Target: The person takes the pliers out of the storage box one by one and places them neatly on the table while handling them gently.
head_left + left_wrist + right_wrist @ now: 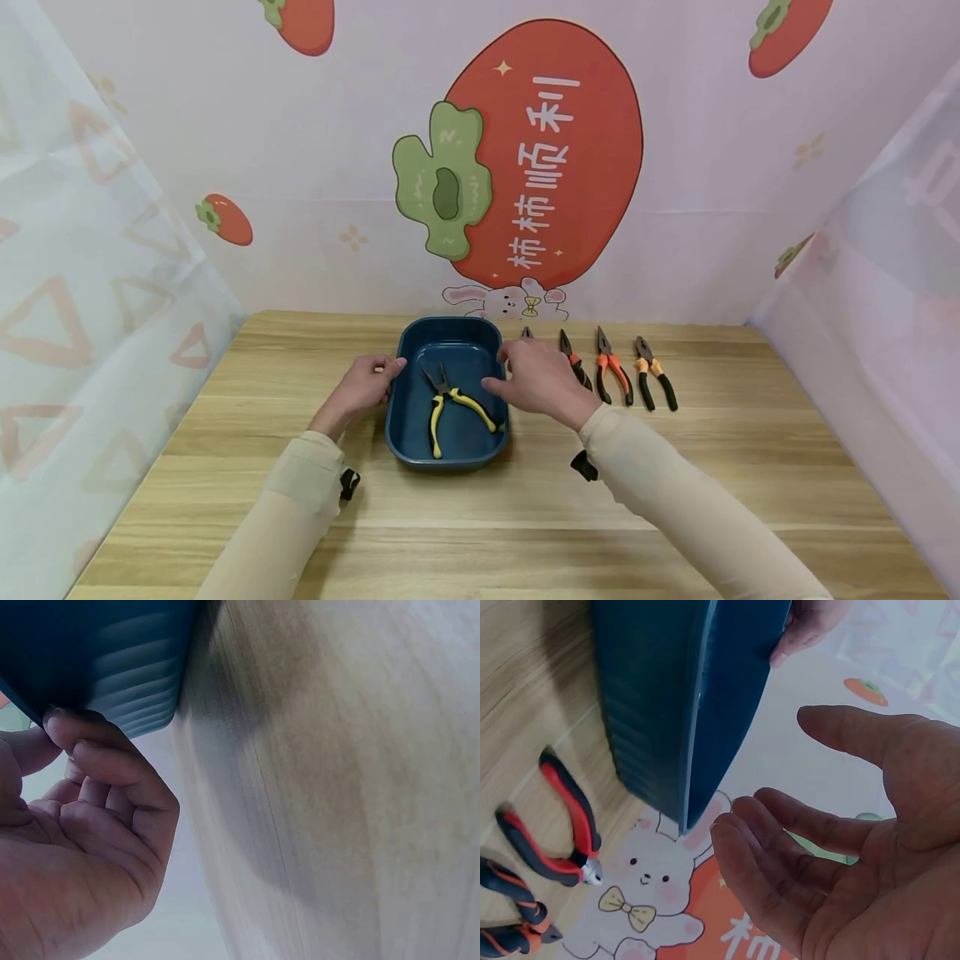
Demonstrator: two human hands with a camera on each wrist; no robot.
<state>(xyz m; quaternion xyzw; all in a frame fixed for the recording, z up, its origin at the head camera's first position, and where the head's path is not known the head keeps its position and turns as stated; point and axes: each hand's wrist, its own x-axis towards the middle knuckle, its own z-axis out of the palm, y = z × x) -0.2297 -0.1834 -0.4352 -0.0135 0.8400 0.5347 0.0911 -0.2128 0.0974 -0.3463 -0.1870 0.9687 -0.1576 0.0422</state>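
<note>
A blue rectangular plastic basin stands on the wooden table, holding a pair of yellow-and-black pliers with its handles spread. My left hand pinches the basin's left rim between thumb and fingers; the left wrist view shows this grip at the rim close up. Over the right rim hovers my right hand, its thumb and fingers apart and loosely bent. In the right wrist view nothing lies between those fingers, and the basin wall is beside them.
Right of the basin, several pliers lie in a row: red-and-black pliers, partly hidden by my right hand in the head view, dark-and-orange pliers, orange-and-black pliers and light-orange-and-black pliers. A printed cloth backdrop rises behind the table.
</note>
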